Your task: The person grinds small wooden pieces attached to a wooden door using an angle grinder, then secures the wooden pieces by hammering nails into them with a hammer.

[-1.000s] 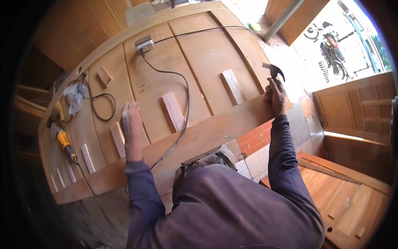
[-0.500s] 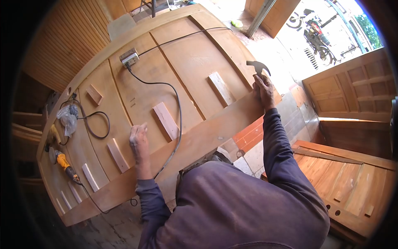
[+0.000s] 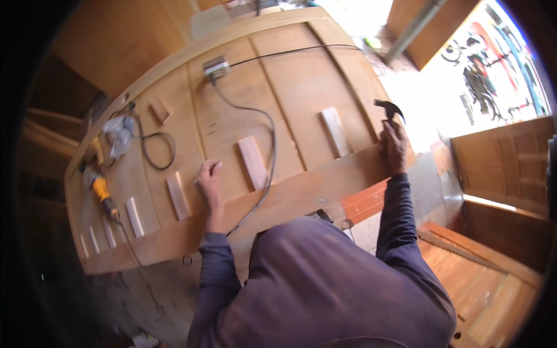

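The hammer (image 3: 390,107) is showing a dark head with a curved claw and is standing over the right end of the panel (image 3: 290,81), close to its near corner. The right hand (image 3: 394,148) is wrapping tightly round the handle, leaving the head clear above the fist. The left hand (image 3: 210,181) is curling its fingers inward over the panel's near side, between two of the blocks (image 3: 252,163); whether it is pinching anything, I cannot tell.

Eight blocks are lying on the panel: seven are forming a spaced row along its near side, the leftmost three looking slimmest, and one is resting toward its far left. Two thin dark bits (image 3: 212,124), too small to identify, are lying near the panel's middle.

One socket box (image 3: 217,67) is sitting toward the panel's far edge and holding a plug, whose cord (image 3: 272,124) is curving to the near edge. One clear bag (image 3: 120,136) is lying crumpled on the panel's left part, its contents too blurred to tell. One yellow grinder (image 3: 101,188) is resting by the panel's left end.

Beyond the panel's right end, one motorbike (image 3: 478,84) is standing in bright light.
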A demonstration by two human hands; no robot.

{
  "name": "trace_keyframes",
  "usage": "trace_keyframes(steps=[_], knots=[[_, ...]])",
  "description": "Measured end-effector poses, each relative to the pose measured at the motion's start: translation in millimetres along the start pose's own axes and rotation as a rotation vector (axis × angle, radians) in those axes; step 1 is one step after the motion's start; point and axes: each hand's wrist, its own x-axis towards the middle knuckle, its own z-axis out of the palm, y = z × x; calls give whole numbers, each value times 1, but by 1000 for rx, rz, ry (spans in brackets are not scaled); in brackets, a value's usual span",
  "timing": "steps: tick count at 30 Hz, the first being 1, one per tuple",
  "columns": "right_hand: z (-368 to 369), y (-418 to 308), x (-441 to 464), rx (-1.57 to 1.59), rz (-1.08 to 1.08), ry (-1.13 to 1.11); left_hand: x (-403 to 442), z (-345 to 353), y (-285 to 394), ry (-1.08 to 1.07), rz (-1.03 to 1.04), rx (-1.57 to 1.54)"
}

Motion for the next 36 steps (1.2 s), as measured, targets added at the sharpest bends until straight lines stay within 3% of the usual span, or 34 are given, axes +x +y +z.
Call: trace_keyframes(steps=[3,9,16,36], knots=[[-4,6,3,-31,-19,-69,6,16,11,37,-128,-198],[-1,2,2,23,5,-80,14,62,35,-25,-82,-325],[-2,4,3,55,6,-95,17,76,38,16,96,-173],[-1,3,3,10,-3,-93,15,75,35,14,193,-128]])
